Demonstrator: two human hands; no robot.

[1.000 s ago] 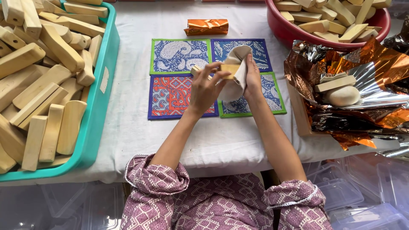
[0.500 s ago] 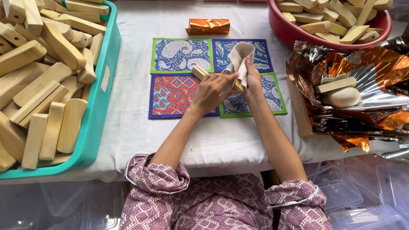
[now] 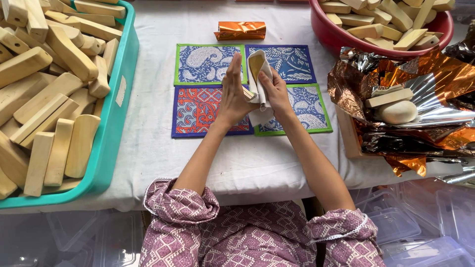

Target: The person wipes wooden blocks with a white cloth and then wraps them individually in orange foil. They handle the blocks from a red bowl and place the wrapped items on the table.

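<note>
Wooden block (image 3: 249,93), seemingly cloth-wrapped, between hands (image 3: 255,94)

a single head-worn camera looks steeply down from above the person's lap onto the white worktop (image 3: 148,148), facing away from the body. it sits close: four patterned mats (image 3: 208,106) fill the centre, forearms rising from the bottom edge toward them.

Mats (image 3: 208,111) centre; bin (image 3: 111,148) left; basin (image 3: 346,37), foil (image 3: 435,84) right; hands (image 3: 255,94) above mats.

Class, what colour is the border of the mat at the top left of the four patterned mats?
Green, around a blue-and-white paisley mat, seen in the head view.
</note>
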